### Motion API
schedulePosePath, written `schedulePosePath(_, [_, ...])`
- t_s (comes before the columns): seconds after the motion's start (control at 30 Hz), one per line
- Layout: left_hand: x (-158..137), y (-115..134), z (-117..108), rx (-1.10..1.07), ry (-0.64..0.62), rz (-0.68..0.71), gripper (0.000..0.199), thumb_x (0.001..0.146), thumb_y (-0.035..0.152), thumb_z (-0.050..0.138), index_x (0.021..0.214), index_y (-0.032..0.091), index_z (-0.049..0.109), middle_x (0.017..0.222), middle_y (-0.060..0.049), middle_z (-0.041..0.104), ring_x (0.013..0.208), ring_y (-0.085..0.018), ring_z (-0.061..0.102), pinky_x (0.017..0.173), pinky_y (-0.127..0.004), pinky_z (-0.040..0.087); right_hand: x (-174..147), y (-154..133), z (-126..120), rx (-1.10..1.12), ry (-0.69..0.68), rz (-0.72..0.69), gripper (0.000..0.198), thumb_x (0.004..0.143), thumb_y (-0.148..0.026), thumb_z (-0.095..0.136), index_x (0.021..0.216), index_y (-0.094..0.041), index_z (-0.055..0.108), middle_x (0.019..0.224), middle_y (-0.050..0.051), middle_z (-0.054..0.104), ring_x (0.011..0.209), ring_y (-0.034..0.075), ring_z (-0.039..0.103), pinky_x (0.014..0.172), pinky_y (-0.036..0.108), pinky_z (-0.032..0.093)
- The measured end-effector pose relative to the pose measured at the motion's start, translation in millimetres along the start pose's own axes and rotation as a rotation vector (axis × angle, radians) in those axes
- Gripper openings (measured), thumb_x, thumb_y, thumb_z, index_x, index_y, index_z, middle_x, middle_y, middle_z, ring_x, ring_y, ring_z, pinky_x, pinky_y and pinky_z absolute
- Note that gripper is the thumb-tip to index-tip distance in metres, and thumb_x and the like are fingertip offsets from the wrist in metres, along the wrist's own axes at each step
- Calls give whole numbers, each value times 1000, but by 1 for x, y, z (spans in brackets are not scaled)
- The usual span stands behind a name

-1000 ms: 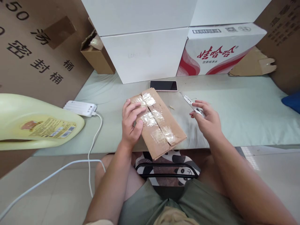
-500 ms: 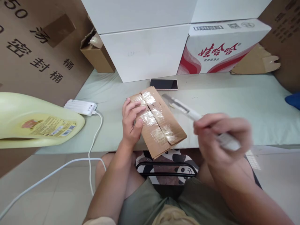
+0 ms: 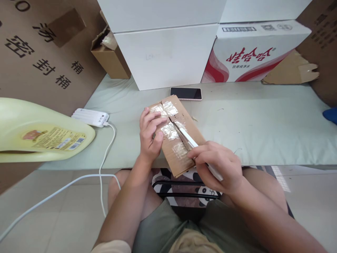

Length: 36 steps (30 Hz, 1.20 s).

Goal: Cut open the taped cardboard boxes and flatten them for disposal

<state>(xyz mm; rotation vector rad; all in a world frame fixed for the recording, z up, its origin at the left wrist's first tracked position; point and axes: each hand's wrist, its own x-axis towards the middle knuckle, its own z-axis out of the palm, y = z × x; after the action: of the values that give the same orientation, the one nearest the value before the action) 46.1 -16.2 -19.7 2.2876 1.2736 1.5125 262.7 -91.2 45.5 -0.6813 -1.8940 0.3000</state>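
Note:
A small brown cardboard box lies at a slant by the front edge of the green-covered surface, strips of clear tape across its middle seam. My left hand grips its left side, fingers over the top. In my right hand is a white utility knife, its blade out. The blade's tip meets the seam near the box's middle, between the taped patches. My right fingers hide part of the knife and the box's near right corner.
Behind the box lies a phone, with white cartons beyond. On the left are a yellow jug and a white power bank, its cable hanging over the front edge. A small open carton stands at the back left.
My right hand has swung left and brought the knife from beside the box down onto its seam. My left hand keeps its hold on the box.

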Motion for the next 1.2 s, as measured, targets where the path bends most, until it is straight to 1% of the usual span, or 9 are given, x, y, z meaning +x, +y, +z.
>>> schedulePosePath(0.1, [0, 0, 1, -31, 14, 22, 36, 100, 42, 38, 115, 27, 67, 124, -7, 65, 135, -30, 54, 127, -60, 30, 1, -3, 3, -25, -1, 21, 29, 82, 4, 54, 95, -22, 55, 84, 3, 76, 65, 13, 70, 60, 23, 56])
schedulePosePath(0.2, [0, 1, 2, -21, 21, 26, 35, 99, 41, 39, 113, 26, 67, 122, -7, 65, 133, -29, 55, 126, -58, 32, 4, -3, 3, -29, -17, 114, 24, 85, -1, 54, 92, -24, 53, 85, 2, 77, 62, 12, 69, 59, 23, 57])
schedulePosePath(0.4, [1, 1, 3, -9, 40, 33, 38, 99, 42, 36, 112, 25, 68, 121, -7, 66, 129, -29, 58, 126, -59, 32, 6, -9, -3, 15, 55, 167, 23, 81, -1, 52, 82, -24, 49, 75, -1, 74, 58, 11, 68, 49, 19, 52])
schedulePosePath(0.57, [2, 3, 3, -20, 43, 25, 38, 99, 41, 35, 111, 26, 67, 120, -7, 66, 128, -29, 59, 126, -58, 32, 7, -23, -14, 7, 8, 279, 27, 77, 1, 54, 81, -25, 48, 75, -2, 74, 59, 11, 69, 56, 21, 56])
schedulePosePath(0.7, [2, 3, 5, 1, 53, 5, 41, 99, 45, 32, 109, 26, 67, 119, -7, 66, 128, -29, 59, 126, -58, 32, 7, -19, -14, 27, 9, 241, 25, 77, 0, 53, 81, -25, 48, 75, -2, 73, 57, 11, 68, 51, 20, 54])
schedulePosePath(0.83, [2, 2, 6, 10, 44, -17, 44, 99, 49, 31, 108, 26, 68, 118, -7, 66, 127, -29, 59, 126, -59, 31, 6, -13, -9, 51, -7, 266, 24, 79, -2, 52, 83, -25, 47, 76, -1, 73, 58, 11, 68, 52, 21, 55])
schedulePosePath(0.9, [2, 2, 5, -3, 47, -3, 43, 99, 48, 32, 109, 26, 68, 119, -7, 66, 128, -29, 59, 126, -58, 31, 6, -15, -10, 35, -8, 246, 24, 80, -1, 51, 82, -25, 47, 74, -2, 72, 57, 11, 67, 53, 21, 55])
schedulePosePath(1.0, [1, 2, 5, -19, 48, 18, 42, 100, 47, 33, 112, 26, 68, 121, -7, 66, 129, -29, 58, 126, -57, 31, 6, -22, -15, -3, 0, 283, 25, 79, 0, 52, 80, -25, 46, 73, -3, 73, 56, 10, 65, 55, 20, 56])
schedulePosePath(1.2, [1, 1, 5, 9, 39, -20, 46, 99, 49, 31, 110, 26, 69, 119, -7, 66, 131, -30, 57, 127, -59, 29, 8, -32, -28, -15, -44, 314, 27, 76, 2, 53, 77, -25, 48, 71, -3, 71, 56, 11, 67, 53, 22, 57])
